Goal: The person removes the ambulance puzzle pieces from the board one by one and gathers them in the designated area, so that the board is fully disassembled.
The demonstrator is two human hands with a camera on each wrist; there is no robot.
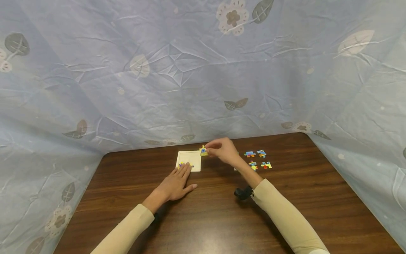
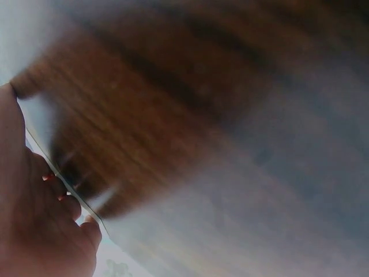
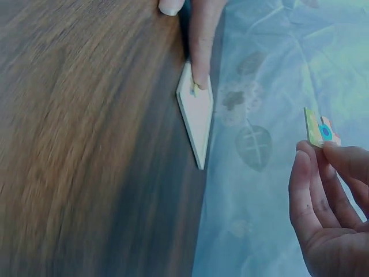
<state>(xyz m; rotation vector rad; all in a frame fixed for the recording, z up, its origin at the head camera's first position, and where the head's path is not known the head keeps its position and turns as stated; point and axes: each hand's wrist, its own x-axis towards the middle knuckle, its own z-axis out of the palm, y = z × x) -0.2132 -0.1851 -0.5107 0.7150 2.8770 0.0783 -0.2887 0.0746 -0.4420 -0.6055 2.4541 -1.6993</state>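
A cream puzzle tray (image 1: 196, 157) with a raised rim lies near the table's back edge. In its lower left sits a yellow and blue puzzle piece (image 1: 191, 165), partly hidden under the fingertips of my left hand (image 1: 175, 183). That hand lies flat, its fingers straight and resting on the tray and piece. My right hand (image 1: 223, 152) pinches a yellow jigsaw piece (image 3: 314, 128) with a blue round spot between thumb and fingers. It holds this piece above the tray's right edge, apart from it. The left wrist view shows mostly blurred table and the left hand's underside (image 2: 46, 225).
Several loose jigsaw pieces (image 1: 250, 154) lie on the dark wooden table (image 1: 209, 218) right of the tray, some partly hidden by the right arm. A floral cloth (image 1: 177, 70) hangs behind and along the sides. A black strap (image 1: 243, 193) is at the right wrist.
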